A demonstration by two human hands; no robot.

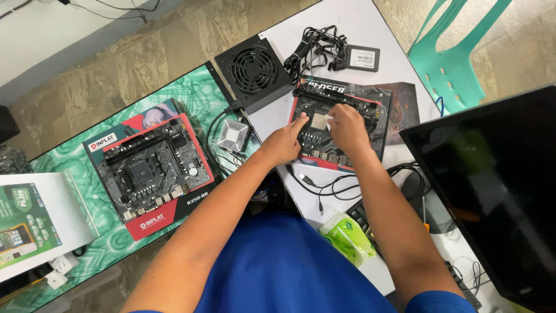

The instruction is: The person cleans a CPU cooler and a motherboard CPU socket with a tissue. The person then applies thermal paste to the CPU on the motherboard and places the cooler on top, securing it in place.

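Observation:
A black motherboard (315, 148) lies on its red and black box on the white table. A square silver processor (319, 121) sits in its socket. My left hand (284, 142) rests on the board's left edge, index finger pointing at the processor. My right hand (347, 127) hovers over the board's right side and pinches a small white piece (329, 119) against the processor's edge. A second black motherboard (152, 168) lies on another red box on the green table to the left.
A black power supply (253, 71) with a cable bundle (315, 46) and a flat dark drive (362, 58) lie at the back. A small cooler (233, 134), a dark monitor (498, 185), a green pack (347, 236), a teal chair (452, 58).

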